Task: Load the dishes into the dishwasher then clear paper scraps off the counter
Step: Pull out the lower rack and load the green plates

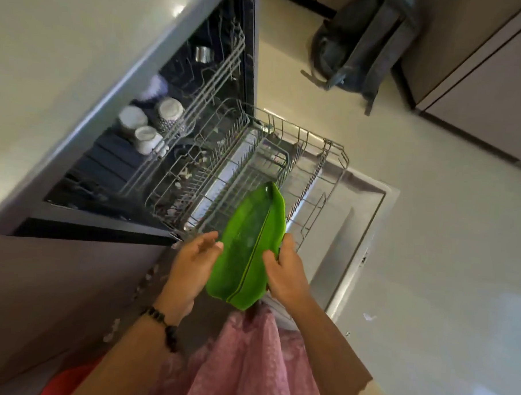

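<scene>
Head view: loading is the step in hand, and the paper scraps look not yet begun. A green leaf-shaped plate (248,244) is held over the near end of the pulled-out lower rack (313,181), at about 6 o'clock of it. The right hand (284,273) grips the plate's 3 o'clock rim, thumb on the upper face and fingers (287,243) curled round the edge. The left hand (192,266) has its fingers fairly straight, the tips touching the 9 o'clock rim without wrapping it. At 10 o'clock, 3 white cups (150,124) sit upturned in the upper rack (178,128). By my judgement, the next move calls for tipping the plate on edge and lowering it between the rack's tines, towards 12 o'clock.
</scene>
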